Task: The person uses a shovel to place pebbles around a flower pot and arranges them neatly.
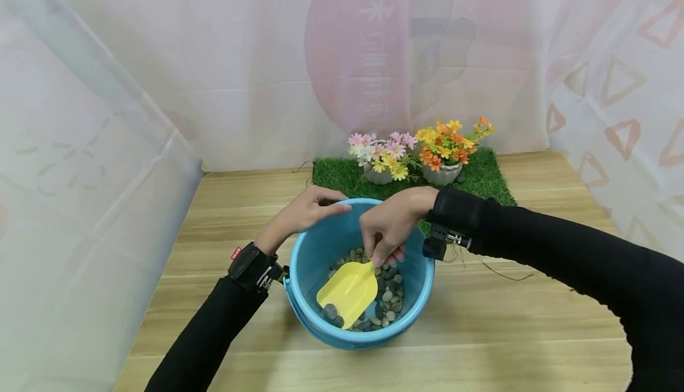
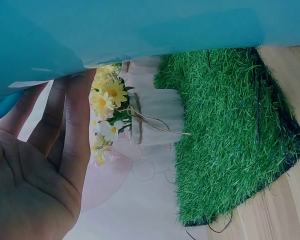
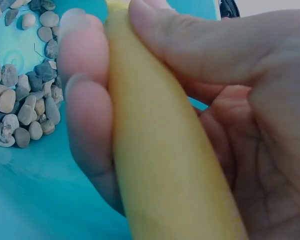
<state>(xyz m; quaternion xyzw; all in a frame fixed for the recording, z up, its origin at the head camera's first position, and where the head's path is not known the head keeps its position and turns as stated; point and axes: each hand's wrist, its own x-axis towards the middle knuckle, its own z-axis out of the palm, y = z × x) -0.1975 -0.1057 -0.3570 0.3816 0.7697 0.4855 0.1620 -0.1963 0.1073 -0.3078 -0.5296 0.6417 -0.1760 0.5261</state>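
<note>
A blue bucket (image 1: 422,297) stands on the wooden table with grey and tan pebbles (image 1: 389,303) across its bottom. My left hand (image 1: 307,209) grips the far left of its rim, thumb over the edge; in the left wrist view its fingers (image 2: 77,125) lie along the outer wall. Inside the bucket, my right hand (image 1: 389,225) holds a yellow toy shovel (image 1: 350,291) by its handle (image 3: 155,150), thumb and fingers wrapped round it. The shovel's blade slants down to the near left, with a few dark pebbles at its tip.
Behind the bucket lies a mat of artificial grass (image 1: 488,181). Two small pots, one of pink and yellow flowers (image 1: 382,154) and one of orange flowers (image 1: 449,145), stand on it. Printed cloth (image 1: 256,71) hangs at the back and sides of the table (image 1: 224,220).
</note>
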